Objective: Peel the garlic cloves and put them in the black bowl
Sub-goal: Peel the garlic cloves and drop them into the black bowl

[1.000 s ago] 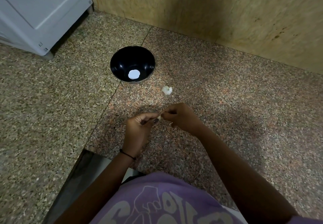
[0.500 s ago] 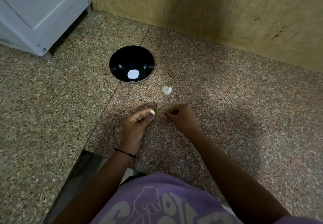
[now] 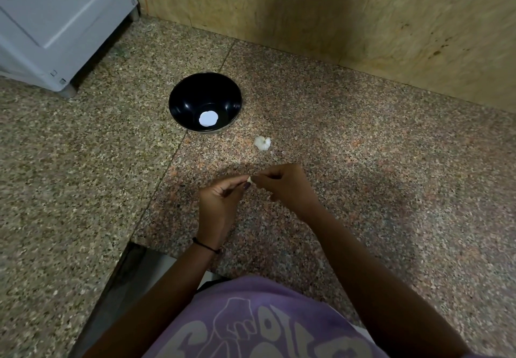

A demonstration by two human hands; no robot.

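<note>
Head view: both hands met at frame centre, over the speckled granite counter [image 3: 363, 176]. Left hand [image 3: 220, 201] had thumb and forefinger pinched on a small garlic clove [image 3: 250, 179], other fingers curled in. Right hand [image 3: 284, 184] was curled too, its fingertips nipping the same clove from the right side. How much skin was left on the clove was too small to tell. Garlic bulb [image 3: 262, 143] lay on the counter just above the hands. Black bowl [image 3: 192, 98] sat above and left of the bulb, near it but apart. It had a round white patch [image 3: 208, 118] at the bottom; couldn't tell what. Thin black band [image 3: 205, 246] on the left wrist. White appliance [image 3: 55, 22] in the upper left of the frame.
</note>
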